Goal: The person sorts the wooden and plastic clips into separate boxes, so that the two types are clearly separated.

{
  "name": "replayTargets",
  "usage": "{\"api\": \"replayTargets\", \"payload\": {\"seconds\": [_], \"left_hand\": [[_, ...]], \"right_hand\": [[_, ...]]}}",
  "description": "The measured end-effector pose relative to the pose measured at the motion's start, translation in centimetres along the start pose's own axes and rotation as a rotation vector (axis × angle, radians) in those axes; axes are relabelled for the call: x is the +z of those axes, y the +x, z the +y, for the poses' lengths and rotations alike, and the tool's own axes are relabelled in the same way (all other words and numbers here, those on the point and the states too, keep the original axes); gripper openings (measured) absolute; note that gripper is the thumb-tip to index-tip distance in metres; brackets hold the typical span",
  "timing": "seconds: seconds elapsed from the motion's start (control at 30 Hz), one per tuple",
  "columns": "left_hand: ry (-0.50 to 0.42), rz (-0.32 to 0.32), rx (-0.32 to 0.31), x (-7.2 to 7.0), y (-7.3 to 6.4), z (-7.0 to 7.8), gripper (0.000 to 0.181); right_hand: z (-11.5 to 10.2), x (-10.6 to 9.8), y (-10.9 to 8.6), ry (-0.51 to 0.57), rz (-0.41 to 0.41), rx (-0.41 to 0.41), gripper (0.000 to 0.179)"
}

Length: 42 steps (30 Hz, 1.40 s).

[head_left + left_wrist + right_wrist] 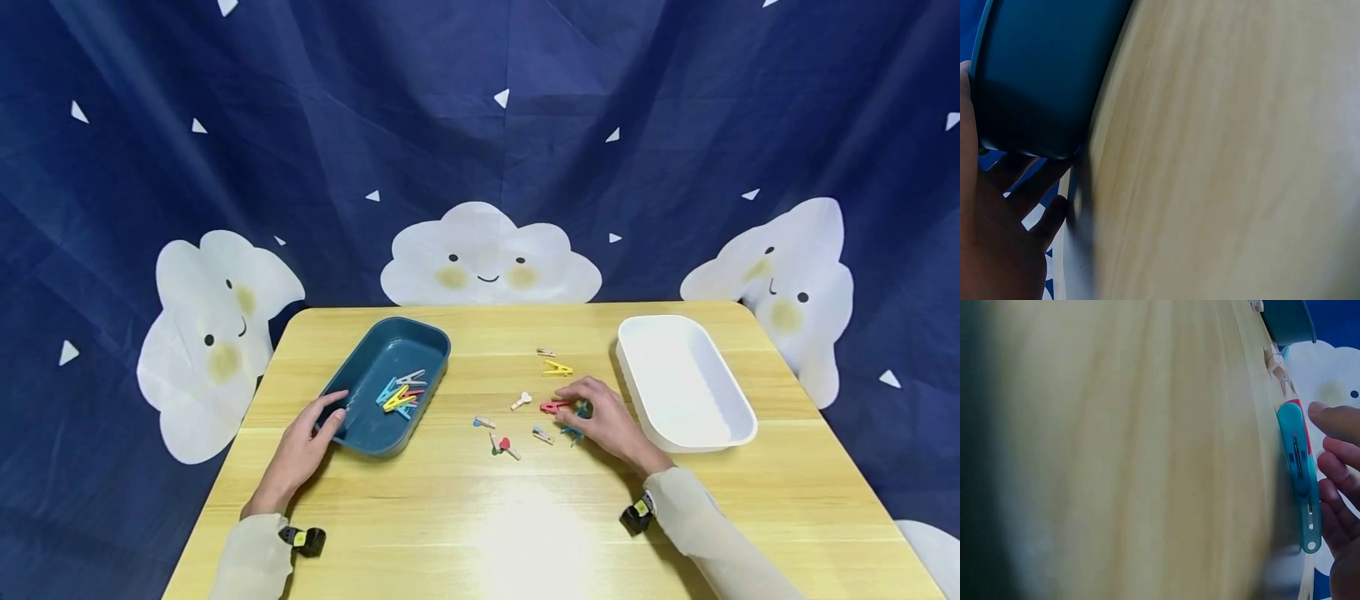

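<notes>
My left hand [296,454] holds the near-left corner of a dark teal tub [360,354], thumb and index finger over its rim and other fingers against the outside in the left wrist view. Inside lie several clothespins, including a yellow clothespin [396,398] and a grey clothespin [411,377]. My right hand [607,421] hovers at a red clothespin [551,407], its thumb and index finger spread on either side. Teal clothespins [1297,450] lie under that hand, partly hidden in the head view; the right wrist view shows them beside the loosely bent fingers.
A white tub [678,383] stands right of my right hand. Between the tubs lie a yellow clothespin [557,368] and several small wooden clips, among them a red-heart clip [508,447] and a white-heart clip [521,401]. A dark blue curtain [480,125] hangs behind the table.
</notes>
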State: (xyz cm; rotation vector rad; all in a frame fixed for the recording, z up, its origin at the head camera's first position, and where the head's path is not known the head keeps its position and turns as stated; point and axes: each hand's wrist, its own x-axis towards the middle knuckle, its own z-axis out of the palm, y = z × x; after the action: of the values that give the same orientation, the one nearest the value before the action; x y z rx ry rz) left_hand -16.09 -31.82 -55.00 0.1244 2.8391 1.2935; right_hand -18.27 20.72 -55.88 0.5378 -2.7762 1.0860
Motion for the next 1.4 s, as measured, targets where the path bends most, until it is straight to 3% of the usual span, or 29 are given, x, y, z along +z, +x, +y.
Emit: {"api": "replayTargets", "payload": {"seconds": [0.23,0.67,1.1,1.4], "left_hand": [[0.007,-0.003,0.002,0.1,0.0,-0.2,0.056],[0.006,0.003,-0.001,0.2,0.0,-0.3,0.055],[-0.006,-0.004,-0.002,0.1,0.0,0.0,0.054],[-0.002,0.000,0.001,0.1,0.0,-0.1,0.054]], "right_hand": [[-0.2,-0.1,0.1,-0.076,-0.041,-0.041,0.032],[-0.4,-0.2,0.4,-0.113,-0.065,-0.066,0.026],[-1.1,-0.1,1.1,-0.035,-0.036,-0.037,0.031],[-3.3,0.4,2.8,0.033,-0.024,-0.088,0.032]]}}
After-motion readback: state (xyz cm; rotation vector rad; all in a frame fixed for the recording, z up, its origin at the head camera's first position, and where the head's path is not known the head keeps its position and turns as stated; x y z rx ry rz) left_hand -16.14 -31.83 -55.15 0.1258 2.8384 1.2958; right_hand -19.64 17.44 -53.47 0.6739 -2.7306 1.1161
